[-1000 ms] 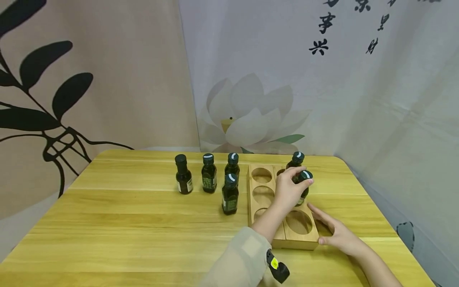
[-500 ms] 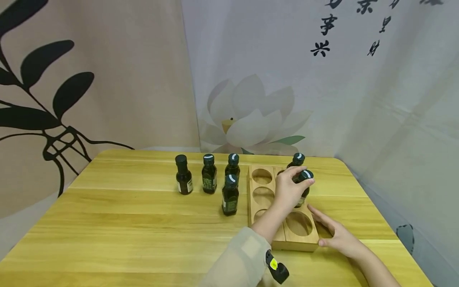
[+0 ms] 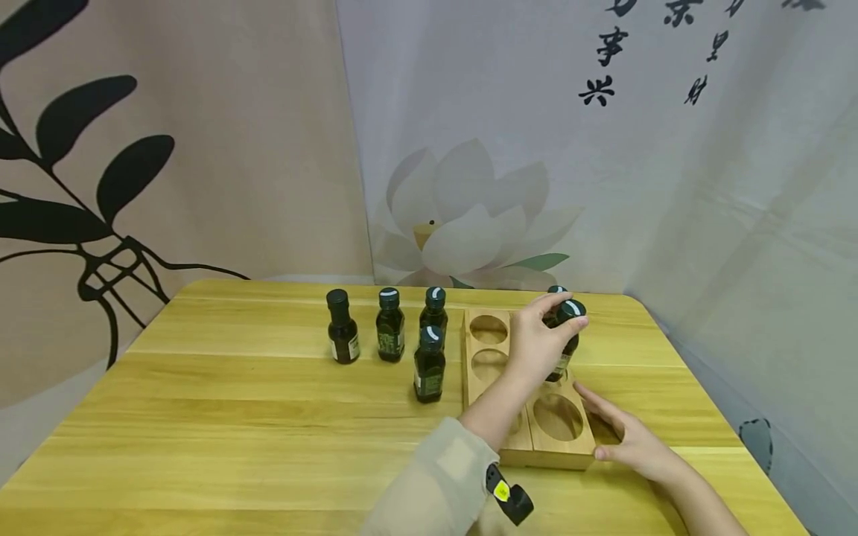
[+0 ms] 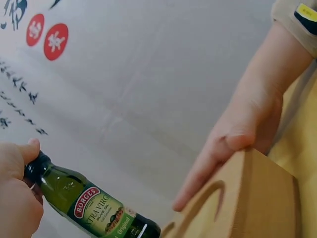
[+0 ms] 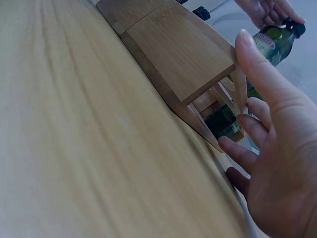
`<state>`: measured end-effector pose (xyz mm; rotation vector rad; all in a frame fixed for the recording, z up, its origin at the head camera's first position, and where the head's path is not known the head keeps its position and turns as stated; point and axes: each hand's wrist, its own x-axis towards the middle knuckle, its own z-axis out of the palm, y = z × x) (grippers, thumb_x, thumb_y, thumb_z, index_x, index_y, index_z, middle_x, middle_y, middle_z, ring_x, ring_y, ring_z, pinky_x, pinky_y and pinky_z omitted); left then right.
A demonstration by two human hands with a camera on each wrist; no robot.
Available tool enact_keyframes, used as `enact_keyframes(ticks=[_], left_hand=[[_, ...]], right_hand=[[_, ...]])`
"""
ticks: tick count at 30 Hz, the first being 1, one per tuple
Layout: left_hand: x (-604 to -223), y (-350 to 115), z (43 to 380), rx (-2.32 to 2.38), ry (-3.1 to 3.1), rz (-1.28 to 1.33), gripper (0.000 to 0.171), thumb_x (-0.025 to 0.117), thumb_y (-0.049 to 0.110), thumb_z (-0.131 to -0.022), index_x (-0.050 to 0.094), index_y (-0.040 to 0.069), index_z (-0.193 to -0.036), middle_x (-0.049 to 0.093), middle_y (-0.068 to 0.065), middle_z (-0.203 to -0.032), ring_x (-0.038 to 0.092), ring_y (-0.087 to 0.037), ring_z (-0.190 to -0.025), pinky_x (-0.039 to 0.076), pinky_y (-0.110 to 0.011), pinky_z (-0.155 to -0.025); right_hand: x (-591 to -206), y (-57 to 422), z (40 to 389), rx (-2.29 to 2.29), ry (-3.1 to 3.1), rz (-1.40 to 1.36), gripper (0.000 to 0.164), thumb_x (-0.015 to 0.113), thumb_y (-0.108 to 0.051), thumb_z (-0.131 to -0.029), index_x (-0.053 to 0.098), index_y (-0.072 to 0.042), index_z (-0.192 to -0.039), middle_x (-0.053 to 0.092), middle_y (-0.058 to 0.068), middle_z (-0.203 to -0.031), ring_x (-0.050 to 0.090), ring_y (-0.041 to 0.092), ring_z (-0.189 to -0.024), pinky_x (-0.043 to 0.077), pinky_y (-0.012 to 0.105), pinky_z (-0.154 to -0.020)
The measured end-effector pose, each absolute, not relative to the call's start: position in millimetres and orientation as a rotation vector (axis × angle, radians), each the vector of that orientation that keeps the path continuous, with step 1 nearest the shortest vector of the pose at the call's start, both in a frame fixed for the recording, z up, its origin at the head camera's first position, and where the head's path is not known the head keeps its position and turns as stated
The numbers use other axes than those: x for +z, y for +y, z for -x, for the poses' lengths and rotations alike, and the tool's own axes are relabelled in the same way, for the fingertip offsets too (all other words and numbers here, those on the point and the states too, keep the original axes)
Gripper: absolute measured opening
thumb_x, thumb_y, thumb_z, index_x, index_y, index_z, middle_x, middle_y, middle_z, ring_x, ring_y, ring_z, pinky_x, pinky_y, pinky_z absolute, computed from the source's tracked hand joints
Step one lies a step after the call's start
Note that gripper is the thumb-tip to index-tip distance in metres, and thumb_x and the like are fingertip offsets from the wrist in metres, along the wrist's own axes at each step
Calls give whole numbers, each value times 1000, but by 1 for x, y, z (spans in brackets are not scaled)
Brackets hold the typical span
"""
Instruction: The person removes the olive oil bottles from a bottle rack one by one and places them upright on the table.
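Note:
My left hand [image 3: 536, 339] pinches the dark cap of a small green olive oil bottle [image 3: 561, 357], its label plain in the left wrist view. The olive oil bottle [image 4: 99, 206] is held just above the right row of a wooden rack [image 3: 563, 448] with round holes, its base near the middle hole. Along the rack's right side lies my right hand [image 3: 633, 439], fingers mostly straight and thumb at the near corner. In the right wrist view, my right hand [image 5: 277, 134] touches the rack's side with loosely bent fingers. Another bottle [image 3: 558, 289] stands behind the held one, mostly hidden.
Left of the rack stand a slim dark bottle [image 3: 344, 331] and three square green bottles, the nearest [image 3: 430, 368] close to the rack. The wooden table [image 3: 234, 417] extends left and forward. A printed curtain [image 3: 509, 149] hangs behind it.
My left hand has risen a little with the olive oil bottle, lifting it out of the middle hole and slightly back. My right hand and the rack stay put.

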<state>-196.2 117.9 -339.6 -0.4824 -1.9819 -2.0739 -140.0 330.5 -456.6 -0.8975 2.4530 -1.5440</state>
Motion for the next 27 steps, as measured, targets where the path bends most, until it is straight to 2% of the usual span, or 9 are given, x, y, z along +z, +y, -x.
enact_keyframes(ticks=[16,27], left_hand=[[-297,85,179,-1969,-1909,615,37,78,9,-80,69,7,-116,64,2,-111,56,-6,-99,51,-20,-76],[-278,43,175,-1831,-1893,699,36,77,11,-82,68,6,-117,64,-2,-114,56,-12,-99,48,-32,-86]], right_hand=[[-464,333,143,-1560,2432,900,80,70,-34,-89,27,-13,-152,31,0,-153,38,5,-129,28,16,-101],[-463,332,142,-1545,2470,892,80,68,-41,-89,27,-12,-152,31,-3,-152,37,4,-129,27,15,-101]])
